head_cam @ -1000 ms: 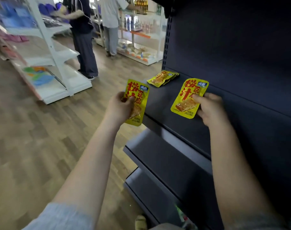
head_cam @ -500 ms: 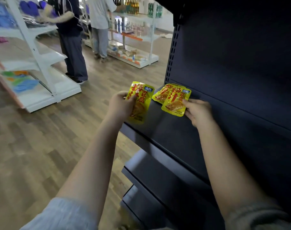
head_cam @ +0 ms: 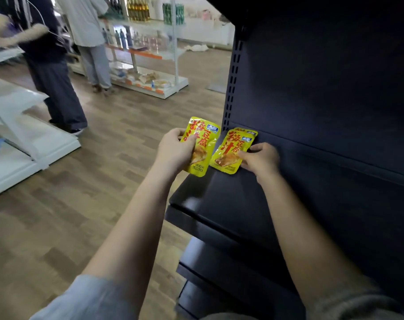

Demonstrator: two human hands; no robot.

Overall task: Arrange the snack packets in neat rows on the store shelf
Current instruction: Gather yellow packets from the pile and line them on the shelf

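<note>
1. At the left end of the dark shelf, our right hand pinches a yellow snack packet that lies flat on top of another packet.
2. Just beside it, our left hand grips a second yellow packet, held past the shelf edge, over the wooden floor.

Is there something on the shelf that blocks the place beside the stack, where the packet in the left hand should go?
Nothing visible blocks it. The shelf is bare in front of the stack, which the right hand pinches; the left hand holds its packet off the edge.
</note>
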